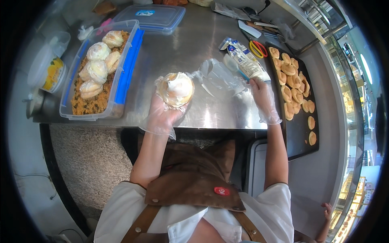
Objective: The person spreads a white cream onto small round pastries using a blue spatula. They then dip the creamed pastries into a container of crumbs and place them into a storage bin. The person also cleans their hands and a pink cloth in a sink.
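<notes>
A round pastry (176,88) topped with a swirl of white cream rests in my left hand (168,111), which wears a clear plastic glove. Smears of cream show on the glove. My right hand (263,95), gloved too, has its fingers closed at the near end of a white and blue printed pouch (246,60). That pouch lies on the steel table (170,54). Beside it is a crumpled clear plastic bag (217,74). To the left, a clear plastic box (114,103) holds brown floss-like crumbs (103,106) with several cream-coated pastries (97,71) on top.
On the right, a dark baking tray (299,136) carries several small golden pastries (293,80). Scissors (257,50) with red and yellow handles and a white scraper (249,29) lie behind the pouch. The box lid (158,15) is at the back; a plastic tub (53,73) stands far left.
</notes>
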Motion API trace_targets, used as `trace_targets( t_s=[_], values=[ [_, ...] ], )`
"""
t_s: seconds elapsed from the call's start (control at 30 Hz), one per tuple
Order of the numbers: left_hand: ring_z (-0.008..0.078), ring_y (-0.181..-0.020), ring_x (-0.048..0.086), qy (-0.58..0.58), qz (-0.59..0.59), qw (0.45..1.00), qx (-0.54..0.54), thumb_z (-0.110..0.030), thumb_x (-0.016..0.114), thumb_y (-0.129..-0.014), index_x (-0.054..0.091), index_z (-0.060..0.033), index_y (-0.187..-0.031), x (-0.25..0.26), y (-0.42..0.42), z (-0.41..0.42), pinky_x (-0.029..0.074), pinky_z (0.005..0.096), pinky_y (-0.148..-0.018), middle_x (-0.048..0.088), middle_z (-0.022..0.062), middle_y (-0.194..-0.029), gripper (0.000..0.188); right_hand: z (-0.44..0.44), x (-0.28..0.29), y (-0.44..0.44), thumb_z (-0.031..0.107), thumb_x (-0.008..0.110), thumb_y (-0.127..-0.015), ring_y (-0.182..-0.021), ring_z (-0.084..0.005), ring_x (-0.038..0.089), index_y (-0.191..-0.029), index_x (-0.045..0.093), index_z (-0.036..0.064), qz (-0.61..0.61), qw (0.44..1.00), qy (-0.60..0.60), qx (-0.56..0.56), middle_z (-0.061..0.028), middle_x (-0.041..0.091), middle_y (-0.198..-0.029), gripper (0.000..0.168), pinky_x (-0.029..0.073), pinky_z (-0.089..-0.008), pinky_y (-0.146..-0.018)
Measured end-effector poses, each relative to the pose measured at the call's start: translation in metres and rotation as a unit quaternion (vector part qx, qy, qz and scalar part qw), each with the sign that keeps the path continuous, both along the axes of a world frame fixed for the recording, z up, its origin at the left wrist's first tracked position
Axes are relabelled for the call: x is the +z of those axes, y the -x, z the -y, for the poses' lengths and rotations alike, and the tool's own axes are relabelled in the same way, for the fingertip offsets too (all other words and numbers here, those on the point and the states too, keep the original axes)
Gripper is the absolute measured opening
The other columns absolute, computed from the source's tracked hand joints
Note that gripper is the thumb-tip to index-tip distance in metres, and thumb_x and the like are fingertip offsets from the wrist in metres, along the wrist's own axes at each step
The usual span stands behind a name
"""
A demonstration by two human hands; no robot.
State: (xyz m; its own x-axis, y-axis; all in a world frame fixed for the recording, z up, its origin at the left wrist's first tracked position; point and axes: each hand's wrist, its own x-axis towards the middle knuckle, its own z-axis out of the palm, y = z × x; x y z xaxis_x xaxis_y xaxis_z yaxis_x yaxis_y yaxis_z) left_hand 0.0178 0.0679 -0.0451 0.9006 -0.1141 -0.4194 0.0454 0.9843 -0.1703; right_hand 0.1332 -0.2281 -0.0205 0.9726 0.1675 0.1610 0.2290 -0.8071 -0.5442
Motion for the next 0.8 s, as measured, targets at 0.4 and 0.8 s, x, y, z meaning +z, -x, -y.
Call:
trace_targets(
  t_s=[0.4, 0.8],
  values=[
    [0.0306, -0.117, 0.062, -0.069, 0.105, 0.992, -0.017, -0.036, 0.058, -0.099, 0.06, -0.0037, -0.126, 0.009, 0.005, 0.004, 0.05, 0.0497, -0.103, 0.065, 0.0156, -0.124, 0.042, -0.019, 0.003, 0.062, 0.02, 0.062, -0.1, -0.068, -0.0165, 0.054, -0.101, 0.07, 0.002, -0.108, 0.985, -0.122, 0.053, -0.0083, 0.061, -0.074, 0.02, 0.046, -0.0311, -0.066],
    [0.0286, -0.111, 0.064, -0.057, 0.177, 0.981, -0.054, -0.031, 0.053, -0.103, 0.06, -0.0031, -0.123, 0.0, -0.001, 0.011, 0.052, 0.0464, -0.1, 0.066, 0.0136, -0.12, 0.035, -0.015, 0.083, 0.113, 0.009, 0.072, -0.087, -0.066, -0.0274, 0.06, -0.107, 0.075, 0.008, 0.149, 0.978, 0.047, 0.142, -0.0126, 0.056, -0.076, 0.021, 0.048, -0.0369, -0.062]
  ],
)
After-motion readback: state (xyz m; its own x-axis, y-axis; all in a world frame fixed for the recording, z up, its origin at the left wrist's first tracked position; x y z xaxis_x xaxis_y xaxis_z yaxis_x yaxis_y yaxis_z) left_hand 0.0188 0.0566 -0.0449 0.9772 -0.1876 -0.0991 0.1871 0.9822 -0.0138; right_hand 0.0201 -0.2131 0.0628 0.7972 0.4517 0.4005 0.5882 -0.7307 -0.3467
